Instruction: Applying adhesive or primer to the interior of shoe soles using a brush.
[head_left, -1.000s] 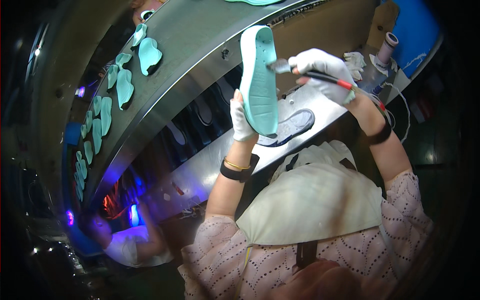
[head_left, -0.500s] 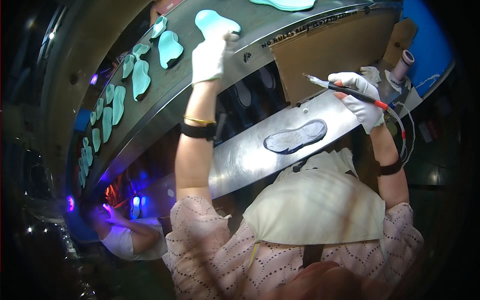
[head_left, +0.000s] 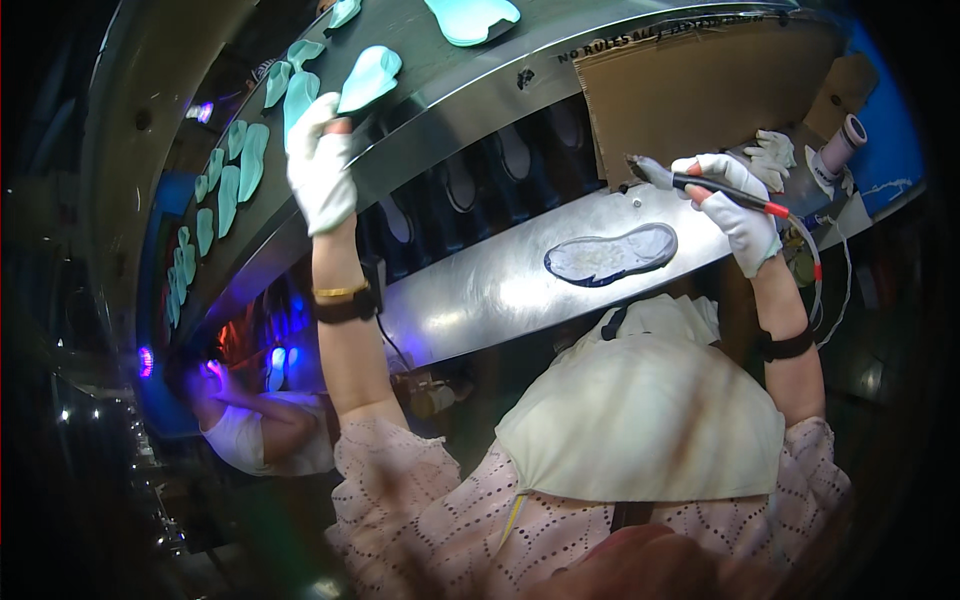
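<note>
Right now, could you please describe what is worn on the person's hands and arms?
The left hand and right hand wear white gloves leaving some fingertips bare. Each also has a black wristband, the left a gold-coloured bracelet too. The sleeves are short, pale pink and dotted.

The scene is dim, with black vignetting round the rim. Towards nine o'clock a violet lamp (head_left: 146,362) glares, and purple light tints part of a co-worker (head_left: 245,435). The gloved left hand (head_left: 322,165) shows bright at ten. Glare whitens the table (head_left: 450,318) near centre. At four, blurred brownish streaks veil the apron (head_left: 640,410); fisheye distortion bows edges at twelve.
</note>
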